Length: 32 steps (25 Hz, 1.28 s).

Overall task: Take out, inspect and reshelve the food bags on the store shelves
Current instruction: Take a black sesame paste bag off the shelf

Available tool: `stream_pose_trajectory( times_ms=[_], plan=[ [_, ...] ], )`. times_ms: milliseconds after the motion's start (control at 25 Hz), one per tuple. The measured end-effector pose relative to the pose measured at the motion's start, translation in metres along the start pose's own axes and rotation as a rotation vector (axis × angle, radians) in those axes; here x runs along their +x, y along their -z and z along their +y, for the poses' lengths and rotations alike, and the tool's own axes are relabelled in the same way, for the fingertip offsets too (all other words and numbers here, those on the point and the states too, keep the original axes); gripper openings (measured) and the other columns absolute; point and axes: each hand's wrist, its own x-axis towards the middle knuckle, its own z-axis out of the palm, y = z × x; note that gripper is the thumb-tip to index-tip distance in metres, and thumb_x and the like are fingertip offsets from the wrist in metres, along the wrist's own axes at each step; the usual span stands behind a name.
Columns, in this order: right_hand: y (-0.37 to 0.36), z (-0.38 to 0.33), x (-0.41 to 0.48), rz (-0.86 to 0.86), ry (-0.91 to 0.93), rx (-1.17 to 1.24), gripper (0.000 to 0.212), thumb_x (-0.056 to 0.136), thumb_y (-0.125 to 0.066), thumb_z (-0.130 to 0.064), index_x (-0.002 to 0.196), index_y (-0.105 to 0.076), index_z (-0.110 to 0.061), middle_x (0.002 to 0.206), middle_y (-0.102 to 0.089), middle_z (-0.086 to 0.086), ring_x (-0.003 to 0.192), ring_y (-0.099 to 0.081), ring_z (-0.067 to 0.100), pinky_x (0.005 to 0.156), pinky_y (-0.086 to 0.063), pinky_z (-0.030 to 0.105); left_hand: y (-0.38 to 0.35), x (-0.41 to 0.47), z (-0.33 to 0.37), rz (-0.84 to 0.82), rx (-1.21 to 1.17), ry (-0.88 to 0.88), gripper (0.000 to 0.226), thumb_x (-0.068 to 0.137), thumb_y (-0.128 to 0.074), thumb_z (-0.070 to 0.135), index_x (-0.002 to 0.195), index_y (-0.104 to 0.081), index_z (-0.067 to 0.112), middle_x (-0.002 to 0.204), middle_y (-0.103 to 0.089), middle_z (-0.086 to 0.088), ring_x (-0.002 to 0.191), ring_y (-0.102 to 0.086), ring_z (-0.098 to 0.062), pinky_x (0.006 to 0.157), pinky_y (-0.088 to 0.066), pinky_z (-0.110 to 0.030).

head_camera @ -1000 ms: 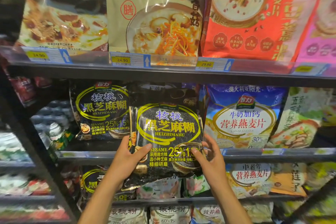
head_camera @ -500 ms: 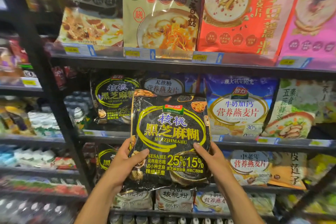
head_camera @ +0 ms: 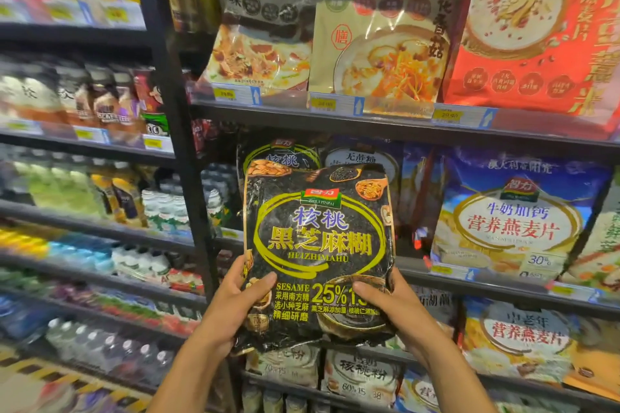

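Left hand (head_camera: pixel 235 308): grips the lower left edge of a glossy black plastic food bag with a yellow-green oval and sesame print (head_camera: pixel 322 245). The thumb lies across the front and the fingers are out of sight behind.

Right hand (head_camera: pixel 399 312): grips the lower right corner of the same bag, thumb on the front panel.

Black bag: held upright between both hands, front facing the camera, in front of the dark metal middle shelf (head_camera: pixel 486 282) and not resting on it.

Matching black bag (head_camera: pixel 278 154): stands on the middle shelf just behind the held one, only its top showing.

Blue oatmeal bag with a gold ring (head_camera: pixel 516 221): same shelf, to the right.

Upper shelf (head_camera: pixel 369 122): carries a beige soup-picture bag (head_camera: pixel 379 43) and, beside it to the right, a red porridge-picture bag (head_camera: pixel 536 43). Yellow price labels (head_camera: pixel 448 115) are fixed along its front edge.

Black upright post (head_camera: pixel 174 111): divides this bay from the bay on the left, where rows of bottles (head_camera: pixel 100 345) stand, blurred.
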Motion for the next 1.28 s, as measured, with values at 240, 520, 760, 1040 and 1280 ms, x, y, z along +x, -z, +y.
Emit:
stream_pose_trajectory(
  times_ms=[240,520,760,1040,1280],
  plan=[
    [-0.044,-0.015,0.071,0.006,0.032,0.008,0.091,0.052,-0.102,-0.046,0.131,-0.060,-0.029,0.122,-0.077,-0.002,0.108,-0.075,0.020,0.101,-0.056,0.045,0.043,0.075,0.021,-0.045,0.077,-0.008,0.052,0.087,-0.082,0.029,0.122,-0.055,0.055,0.147,-0.048,0.017,0.134,-0.051,-0.009,0.111,-0.043,-0.034],
    [-0.081,-0.038,0.146,0.154,0.106,-0.069,0.066,0.069,-0.095,-0.038,0.126,-0.062,-0.036,0.121,-0.075,-0.012,0.112,-0.071,0.012,0.101,-0.054,0.039,0.076,0.167,0.035,-0.020,0.274,-0.053,0.039,0.093,-0.078,0.024,0.113,-0.058,0.051,0.113,-0.070,0.036,0.109,-0.065,0.010,0.099,-0.054,-0.019],
    [-0.102,-0.049,0.189,0.213,0.176,-0.155,0.064,0.074,-0.093,-0.031,0.125,-0.055,-0.037,0.120,-0.069,-0.018,0.111,-0.064,0.002,0.092,-0.049,0.030,0.084,0.222,0.029,0.091,0.278,-0.031,0.045,0.093,-0.077,0.022,0.131,-0.059,0.039,0.129,-0.070,0.012,0.117,-0.068,-0.009,0.090,-0.055,-0.024],
    [-0.107,-0.041,0.221,0.252,0.142,-0.312,0.054,0.076,-0.092,-0.028,0.116,-0.055,-0.032,0.115,-0.069,-0.014,0.107,-0.066,0.002,0.081,-0.051,0.016,0.087,0.249,0.017,0.124,0.319,-0.003,0.055,0.099,-0.068,0.014,0.147,-0.047,0.031,0.144,-0.059,0.002,0.096,-0.066,0.010,0.089,-0.051,-0.029],
    [-0.107,-0.015,0.215,0.254,0.170,-0.613,0.051,0.074,-0.090,-0.046,0.113,-0.058,-0.049,0.114,-0.067,-0.029,0.104,-0.063,-0.014,0.091,-0.053,0.026,0.102,0.237,-0.006,0.059,0.475,0.085,0.088,0.093,-0.074,0.009,0.163,-0.022,0.024,0.150,-0.050,0.003,0.118,-0.060,0.003,0.100,-0.050,-0.024]
  ],
)
